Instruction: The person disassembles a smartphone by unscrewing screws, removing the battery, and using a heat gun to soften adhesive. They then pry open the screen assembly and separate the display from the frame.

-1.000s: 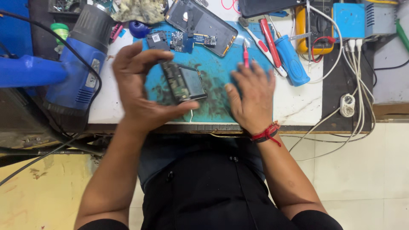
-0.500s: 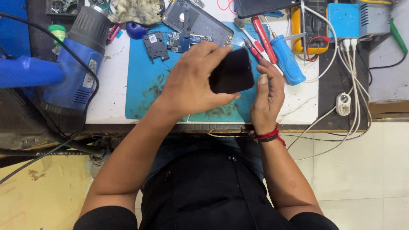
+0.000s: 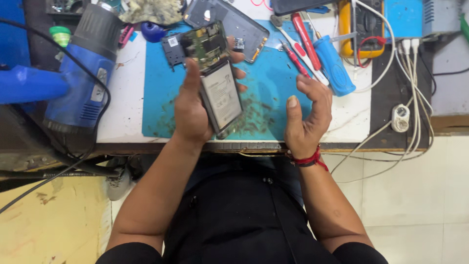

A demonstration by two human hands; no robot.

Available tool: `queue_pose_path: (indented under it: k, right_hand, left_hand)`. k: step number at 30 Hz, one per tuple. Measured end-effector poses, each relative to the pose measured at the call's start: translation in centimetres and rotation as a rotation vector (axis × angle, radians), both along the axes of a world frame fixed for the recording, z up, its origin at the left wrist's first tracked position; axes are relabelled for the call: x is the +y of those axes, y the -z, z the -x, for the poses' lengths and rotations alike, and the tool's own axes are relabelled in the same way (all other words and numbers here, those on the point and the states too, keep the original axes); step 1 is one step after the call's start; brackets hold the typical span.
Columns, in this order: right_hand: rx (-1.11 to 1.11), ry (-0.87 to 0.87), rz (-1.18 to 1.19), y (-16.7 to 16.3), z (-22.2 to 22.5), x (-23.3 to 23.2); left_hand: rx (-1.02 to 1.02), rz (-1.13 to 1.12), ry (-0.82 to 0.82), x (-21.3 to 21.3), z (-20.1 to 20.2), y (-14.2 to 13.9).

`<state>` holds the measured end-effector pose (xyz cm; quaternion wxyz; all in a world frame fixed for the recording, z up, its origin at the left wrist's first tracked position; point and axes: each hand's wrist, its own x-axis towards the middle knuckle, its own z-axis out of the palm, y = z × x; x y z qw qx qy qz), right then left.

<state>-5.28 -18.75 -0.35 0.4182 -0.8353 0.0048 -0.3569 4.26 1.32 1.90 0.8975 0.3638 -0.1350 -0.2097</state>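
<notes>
Opened phone point(image 3: 218, 80) in left hand point(image 3: 191, 110)

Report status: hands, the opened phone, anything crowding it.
Left hand grips opened phone, board and battery facing up. Right hand empty, fingers curled, beside it. Screwdrivers and back cover on blue mat behind.

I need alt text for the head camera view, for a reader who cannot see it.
The left hand holds an opened phone, circuit board and battery exposed, over a blue work mat. The right hand hovers empty beside it; screwdrivers and a blue heat gun lie on the bench.
</notes>
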Motion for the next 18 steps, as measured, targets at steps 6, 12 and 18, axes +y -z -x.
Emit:
queue_pose_path:
  k: [6, 12, 18]
  right_hand:
    - [0.226, -0.171, -0.447, -0.3, 2.3, 2.3]
    - [0.329, -0.225, -0.080, -3.4, 1.6, 3.4]
    - [0.342, -0.345, 0.183, -5.9, -1.7, 3.4]
  left_hand:
    - [0.244, 0.403, 0.112, -0.6, 1.9, 1.9]
    - [0.394, 0.454, 0.210, -1.3, 2.6, 3.8]
    - [0.368, 0.492, 0.333, -1.5, 2.6, 4.6]
